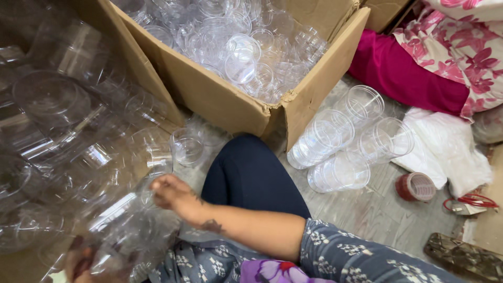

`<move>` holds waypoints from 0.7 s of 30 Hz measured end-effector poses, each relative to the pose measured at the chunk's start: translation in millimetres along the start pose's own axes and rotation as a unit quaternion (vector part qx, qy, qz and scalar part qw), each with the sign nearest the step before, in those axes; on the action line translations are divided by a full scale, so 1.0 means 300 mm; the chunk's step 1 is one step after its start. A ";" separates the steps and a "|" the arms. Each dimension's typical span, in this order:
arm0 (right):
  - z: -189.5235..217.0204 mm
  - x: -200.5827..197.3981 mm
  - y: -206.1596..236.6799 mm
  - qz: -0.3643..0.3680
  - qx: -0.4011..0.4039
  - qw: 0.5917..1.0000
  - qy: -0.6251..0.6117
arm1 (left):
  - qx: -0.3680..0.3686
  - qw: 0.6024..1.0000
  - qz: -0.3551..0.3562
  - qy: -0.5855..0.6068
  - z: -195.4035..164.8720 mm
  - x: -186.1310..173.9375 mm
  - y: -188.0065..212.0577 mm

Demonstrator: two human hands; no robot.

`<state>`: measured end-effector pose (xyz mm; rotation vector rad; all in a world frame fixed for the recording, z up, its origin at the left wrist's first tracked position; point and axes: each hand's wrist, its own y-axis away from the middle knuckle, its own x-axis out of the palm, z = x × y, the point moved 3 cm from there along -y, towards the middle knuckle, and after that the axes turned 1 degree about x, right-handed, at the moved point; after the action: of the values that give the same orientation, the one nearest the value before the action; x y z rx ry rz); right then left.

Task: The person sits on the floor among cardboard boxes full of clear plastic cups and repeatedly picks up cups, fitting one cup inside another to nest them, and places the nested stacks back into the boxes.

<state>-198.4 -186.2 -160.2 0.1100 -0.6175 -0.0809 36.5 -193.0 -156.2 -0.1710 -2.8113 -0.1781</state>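
Clear plastic bag of containers [78, 157] fills the frame's left side, long axis running from bottom centre up toward far left. R hand [168, 193] reaches across the body, fingers curled, gripping the bag's near edge. L hand [84, 264] sits under/behind the plastic at the bottom; grip can't tell. Loose clear cup [187, 148] just beyond R hand; cardboard box [230, 105] of cups farther out, stacked cups [343, 144] to its right.

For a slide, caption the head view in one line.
Right hand reaches into clear plastic containers beside a carton full of them.
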 end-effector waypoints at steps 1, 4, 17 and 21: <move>-0.005 -0.021 -0.009 -0.020 0.038 0.999 -0.033 | 0.006 1.000 0.009 -0.028 0.031 0.020 0.004; -0.026 -0.027 -0.006 -0.082 0.135 0.986 0.053 | 0.039 0.993 0.043 -0.098 0.125 0.101 0.035; 0.019 0.072 0.090 0.103 0.013 0.950 0.295 | 0.267 0.943 0.021 -0.196 0.201 0.124 0.072; 0.059 0.099 0.115 0.151 0.110 0.957 0.224 | 0.031 0.999 -0.016 -0.029 0.201 0.045 0.006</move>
<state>-183.0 -156.6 -124.3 0.2413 -0.1816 0.3042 5.5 -181.3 -208.4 -0.1193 -2.8752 -0.0951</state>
